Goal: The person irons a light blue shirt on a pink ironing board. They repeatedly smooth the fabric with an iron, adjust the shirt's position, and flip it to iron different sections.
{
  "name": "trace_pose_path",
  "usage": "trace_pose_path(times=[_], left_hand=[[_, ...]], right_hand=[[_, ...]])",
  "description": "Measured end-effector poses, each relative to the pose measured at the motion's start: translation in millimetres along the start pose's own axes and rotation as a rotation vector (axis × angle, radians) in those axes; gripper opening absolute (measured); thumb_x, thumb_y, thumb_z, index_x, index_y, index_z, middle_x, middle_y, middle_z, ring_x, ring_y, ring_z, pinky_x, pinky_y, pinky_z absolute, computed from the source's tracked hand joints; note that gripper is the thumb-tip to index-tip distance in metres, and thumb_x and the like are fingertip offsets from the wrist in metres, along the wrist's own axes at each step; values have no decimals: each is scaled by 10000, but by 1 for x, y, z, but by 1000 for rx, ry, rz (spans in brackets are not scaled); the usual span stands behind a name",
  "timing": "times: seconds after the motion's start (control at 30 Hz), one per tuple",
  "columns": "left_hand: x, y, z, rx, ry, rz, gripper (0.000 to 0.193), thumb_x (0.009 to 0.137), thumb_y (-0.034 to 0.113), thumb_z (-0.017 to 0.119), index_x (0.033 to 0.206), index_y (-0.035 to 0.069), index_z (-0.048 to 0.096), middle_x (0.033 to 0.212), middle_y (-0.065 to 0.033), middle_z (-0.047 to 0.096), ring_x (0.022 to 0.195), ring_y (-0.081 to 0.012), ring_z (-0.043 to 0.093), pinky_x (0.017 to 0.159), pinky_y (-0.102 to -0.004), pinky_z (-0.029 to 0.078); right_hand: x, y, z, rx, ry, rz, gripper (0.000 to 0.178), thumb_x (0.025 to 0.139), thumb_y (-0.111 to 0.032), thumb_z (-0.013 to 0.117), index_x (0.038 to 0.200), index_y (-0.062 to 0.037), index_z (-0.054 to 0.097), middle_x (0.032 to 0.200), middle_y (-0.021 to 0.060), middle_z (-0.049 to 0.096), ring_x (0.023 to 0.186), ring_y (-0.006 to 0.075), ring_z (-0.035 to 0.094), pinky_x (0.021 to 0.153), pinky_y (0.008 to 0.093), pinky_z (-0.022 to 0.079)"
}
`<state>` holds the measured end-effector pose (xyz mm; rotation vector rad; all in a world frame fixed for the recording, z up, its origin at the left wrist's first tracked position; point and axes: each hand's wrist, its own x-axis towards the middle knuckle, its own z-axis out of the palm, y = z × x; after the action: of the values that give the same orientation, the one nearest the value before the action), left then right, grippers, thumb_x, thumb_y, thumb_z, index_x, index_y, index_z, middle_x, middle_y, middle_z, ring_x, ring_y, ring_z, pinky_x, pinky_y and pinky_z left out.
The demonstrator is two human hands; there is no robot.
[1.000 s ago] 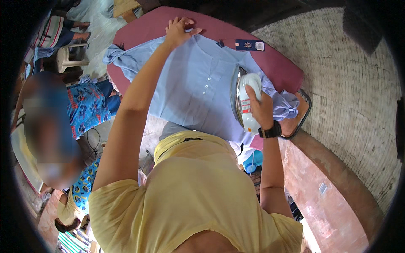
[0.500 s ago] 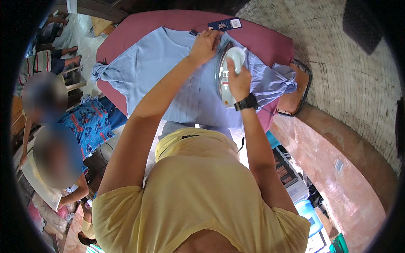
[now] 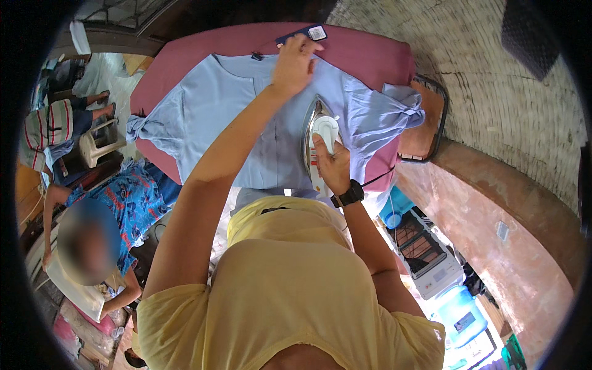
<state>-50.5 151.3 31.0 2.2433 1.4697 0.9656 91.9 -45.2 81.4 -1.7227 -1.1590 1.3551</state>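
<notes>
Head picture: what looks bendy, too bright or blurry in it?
In the head view, the pink wall curves toward the dark round rim; in the head view, glare whitens the space around the blue jug; also there, a co-worker's head is blurred out, while the iron and shirt look fairly clear.

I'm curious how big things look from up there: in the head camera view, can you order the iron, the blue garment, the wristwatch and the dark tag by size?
1. Blue garment
2. Iron
3. Wristwatch and dark tag: too close to rank; fingers partly cover the tag.
</notes>
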Motion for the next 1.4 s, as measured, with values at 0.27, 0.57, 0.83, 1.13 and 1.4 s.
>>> trace_pose_path(times=[0.27, 0.57, 0.83, 1.13, 1.4], left_hand=[[31, 27, 51, 100, -458, 95, 199, 755, 200, 753, 878, 161, 601, 1008, -34, 569, 1091, -259, 506, 877, -431, 402], [28, -2, 9, -202, 121, 61, 240, 785, -53, 620, 987, 76, 624, 980, -140, 607, 942, -370, 559, 823, -444, 449], [-115, -15, -76, -145, 333, -416, 300, 814, -81, 593, 1081, 55, 589, 1044, -128, 585, 961, -323, 558, 822, -373, 458], [-193, 28, -56, 174, 84, -387, 365, 913, 173, 592, 1271, 119, 545, 1324, -80, 521, 1147, -312, 472, 984, -441, 353], [-187, 1, -77, 39, 163, -387, 315, 911, 95, 570, 1225, 109, 586, 1250, -86, 574, 1111, -316, 492, 985, -412, 366]], right_hand=[[-3, 28, 3, 75, 69, -69, 306, 943, -259, 627, 836, 25, 660, 576, 51, 590, 512, 105, 544, 468, 314, 427], [87, -18, 8, -22, 184, -82, 460, 959, -419, 590, 793, 9, 601, 553, 19, 529, 463, 76, 493, 422, 268, 394], [55, -22, 11, -21, 183, -265, 460, 958, -408, 572, 918, 44, 651, 649, 153, 617, 564, 242, 593, 562, 380, 467], [80, -19, 14, -229, -32, -221, 530, 912, -469, 605, 798, 46, 657, 614, 152, 610, 543, 244, 630, 529, 393, 482], [85, -42, 14, -140, -141, -135, 538, 889, -503, 617, 771, 22, 635, 553, 82, 567, 453, 172, 572, 450, 340, 449]])
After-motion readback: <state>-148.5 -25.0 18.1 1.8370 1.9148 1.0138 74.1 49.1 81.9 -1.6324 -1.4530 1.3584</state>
